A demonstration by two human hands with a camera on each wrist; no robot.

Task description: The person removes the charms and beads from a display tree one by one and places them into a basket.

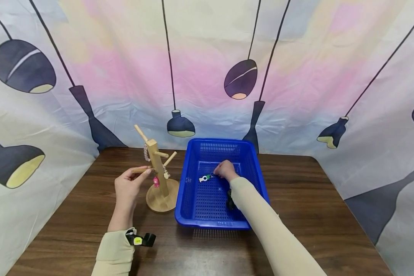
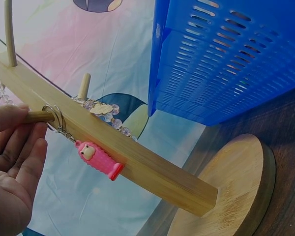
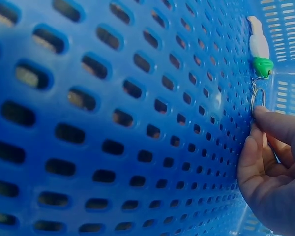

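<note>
Green-white keychain (image 3: 259, 47): probably light, rather stiff; best taken by its ring (image 3: 253, 101)
Right fingers (image 3: 280, 124): pinching this ring
Left fingers (image 2: 7, 118): pinching wooden peg (image 2: 40, 116)

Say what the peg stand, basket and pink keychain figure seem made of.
Peg stand: likely wood, perhaps bamboo, smooth; pale grain shows.
Basket: probably moulded plastic, slightly glossy; light glints off its slotted surface.
Pink keychain figure: rubber or plastic, hard to tell; its bumpy surface looks moulded.
</note>
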